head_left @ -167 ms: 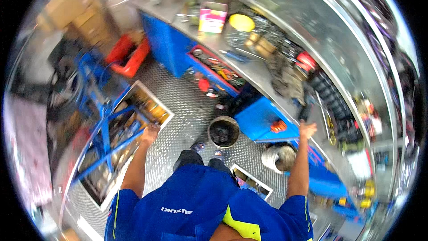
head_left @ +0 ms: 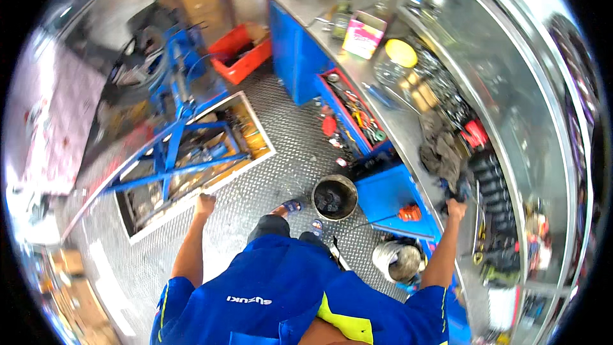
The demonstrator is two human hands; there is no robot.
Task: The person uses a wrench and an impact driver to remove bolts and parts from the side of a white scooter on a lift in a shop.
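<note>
My right hand (head_left: 455, 208) reaches over the grey workbench (head_left: 403, 129). Its fingers are closed at a small dark item beside the end of a crumpled dark cloth (head_left: 440, 150); the item's kind cannot be made out. To the left, my left hand (head_left: 205, 204) hangs low with curled fingers, and nothing shows in it. In the picture it lies by the white-edged rim of a floor pit (head_left: 263, 135), which is crossed by the blue bars of a lift (head_left: 171, 156). Black sockets or similar pieces (head_left: 495, 182) stand in a row right of the cloth.
A bucket with dark contents (head_left: 334, 197) stands ahead of my feet, and a whitish container (head_left: 397, 260) is nearer the bench. An open red drawer of tools (head_left: 350, 112) juts out. An orange-handled tool (head_left: 409, 213) rests on a blue surface. A red bin (head_left: 240, 54) sits farther back.
The view has swung, so the bench and pit have shifted rightward in the picture. My right hand's fingers, spread before, are now closed by the dark item. My left hand appears slightly lower.
</note>
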